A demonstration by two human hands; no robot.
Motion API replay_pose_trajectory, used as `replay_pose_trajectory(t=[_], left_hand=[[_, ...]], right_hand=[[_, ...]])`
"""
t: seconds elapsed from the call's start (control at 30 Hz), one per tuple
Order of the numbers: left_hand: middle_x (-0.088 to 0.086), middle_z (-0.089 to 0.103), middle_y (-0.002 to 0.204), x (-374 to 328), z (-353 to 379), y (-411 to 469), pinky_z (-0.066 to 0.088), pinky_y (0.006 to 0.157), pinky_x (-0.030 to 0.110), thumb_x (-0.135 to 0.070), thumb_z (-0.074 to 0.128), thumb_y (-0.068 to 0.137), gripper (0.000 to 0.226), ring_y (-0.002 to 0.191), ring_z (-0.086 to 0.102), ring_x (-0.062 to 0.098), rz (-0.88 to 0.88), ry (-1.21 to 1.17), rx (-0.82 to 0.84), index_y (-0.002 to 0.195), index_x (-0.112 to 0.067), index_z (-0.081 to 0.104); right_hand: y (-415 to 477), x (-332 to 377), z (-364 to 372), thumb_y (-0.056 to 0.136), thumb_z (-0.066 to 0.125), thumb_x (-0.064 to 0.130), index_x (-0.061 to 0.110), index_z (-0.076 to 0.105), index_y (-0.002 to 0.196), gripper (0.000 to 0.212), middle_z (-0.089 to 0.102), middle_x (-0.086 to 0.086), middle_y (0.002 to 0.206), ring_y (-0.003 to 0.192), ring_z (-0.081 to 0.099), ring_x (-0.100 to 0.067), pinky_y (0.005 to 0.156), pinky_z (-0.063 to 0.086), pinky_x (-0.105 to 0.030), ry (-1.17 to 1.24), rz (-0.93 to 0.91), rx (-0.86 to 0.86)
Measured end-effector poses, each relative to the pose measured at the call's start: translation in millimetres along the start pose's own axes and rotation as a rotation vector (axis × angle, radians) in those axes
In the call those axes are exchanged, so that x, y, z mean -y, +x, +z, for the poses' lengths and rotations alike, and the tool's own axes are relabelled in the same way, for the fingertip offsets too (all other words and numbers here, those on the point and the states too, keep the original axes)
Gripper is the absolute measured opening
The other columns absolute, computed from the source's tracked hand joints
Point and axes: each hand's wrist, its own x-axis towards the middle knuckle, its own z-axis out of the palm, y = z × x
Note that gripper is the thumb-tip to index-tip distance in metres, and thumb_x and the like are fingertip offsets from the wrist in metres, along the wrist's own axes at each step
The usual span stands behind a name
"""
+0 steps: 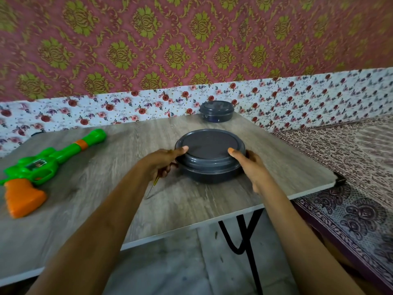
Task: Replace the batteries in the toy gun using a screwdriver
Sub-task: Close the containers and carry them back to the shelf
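Toy gun (42,165) left of frame, flat on table (191,205), untouched: hollow plastic, prob. light, stiff, slick; best taken by orange grip. Thumbs on container (210,145) lid, ctr frame; left hand (163,160) fingers curled round screwdriver (153,185), right hand (251,165) clasping container side.

- A table (191,201) with a grey wood-grain top and a pale edge fills the middle and lower left of the frame; black metal legs show under its near edge at lower centre.
- A green and orange toy gun (42,165) lies flat at the left of the frame, barrel pointing to the upper right.
- A large grey container (209,154) with its lid on stands at centre.
- A small grey container (216,111), also lidded, stands at the far edge, above centre.
- A screwdriver (153,186) slants down towards the tabletop just left of the large container; whether its tip touches is unclear.
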Motion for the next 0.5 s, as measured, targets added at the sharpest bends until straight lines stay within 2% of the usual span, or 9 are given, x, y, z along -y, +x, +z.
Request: replay_pose_trajectory(t=[0.1, 0.27, 0.37, 0.5], left_hand=[[0.003, 0.060, 0.078, -2, -1, 2, 0.032, 0.043, 0.017, -0.055, 0.057, 0.085, 0.042, 0.050, 0.031, 0.006, -0.010, -0.028, 0.005, 0.091, -0.014, 0.058], [0.007, 0.052, 0.084, -3, 1, 1, 0.034, 0.047, 0.020, -0.054, 0.060, 0.084, 0.042, 0.051, 0.034, 0.008, -0.031, -0.052, -0.006, 0.092, -0.012, 0.058], [0.007, 0.052, 0.082, -1, 2, 0, 0.036, 0.050, 0.020, -0.050, 0.062, 0.085, 0.038, 0.054, 0.038, 0.008, -0.031, -0.128, -0.001, 0.091, -0.013, 0.057], [0.007, 0.056, 0.086, 6, -11, 7, 0.037, 0.047, 0.018, -0.052, 0.059, 0.086, 0.037, 0.061, 0.048, 0.010, 0.018, -0.282, -0.032, 0.094, -0.017, 0.052]], right_hand=[[1, -2, 1, 0.080, 0.067, 0.041, 0.013, 0.043, 0.134, 0.066, 0.049, -0.004, 0.138, 0.123, 0.047, -0.020, 0.089, 0.036, -0.027, 0.004, -0.021, -0.025], [-5, 5, 2, 0.081, 0.064, 0.042, 0.013, 0.043, 0.134, 0.064, 0.048, -0.005, 0.138, 0.123, 0.046, -0.022, 0.089, 0.036, -0.028, -0.009, -0.011, -0.002], [-9, 12, 4, 0.082, 0.063, 0.042, 0.013, 0.041, 0.135, 0.064, 0.046, -0.005, 0.140, 0.126, 0.044, -0.023, 0.088, 0.034, -0.029, -0.023, 0.012, 0.038], [-3, 18, 27, 0.081, 0.066, 0.040, 0.017, 0.043, 0.134, 0.063, 0.049, -0.002, 0.137, 0.124, 0.048, -0.021, 0.089, 0.038, -0.028, -0.044, -0.065, 0.053]])
